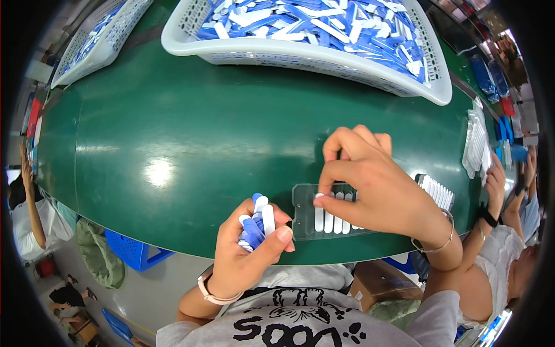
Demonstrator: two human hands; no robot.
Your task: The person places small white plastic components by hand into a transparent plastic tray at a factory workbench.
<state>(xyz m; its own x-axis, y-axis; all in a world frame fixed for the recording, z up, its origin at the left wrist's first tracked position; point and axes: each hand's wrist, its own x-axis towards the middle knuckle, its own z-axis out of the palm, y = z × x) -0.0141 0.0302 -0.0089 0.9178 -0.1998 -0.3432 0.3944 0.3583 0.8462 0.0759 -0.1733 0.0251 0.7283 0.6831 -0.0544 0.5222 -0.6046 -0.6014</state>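
Surface (173, 127): dark green, glossy, with a curved near edge. A large white perforated basket (324, 58) of blue and white sticks rests at the far side; a second white basket (98, 40) sits far left. A clear slotted tray (306, 214) lies at the near edge, another filled tray (438, 192) just right, stacked clear trays (477, 141) far right.

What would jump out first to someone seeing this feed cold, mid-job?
The big white basket heaped with blue and white sticks, at the far edge of the green table. Nearer, the left hand grips a bundle of blue and white sticks, while the right hand sets a white stick into a clear slotted tray at the table's near edge.
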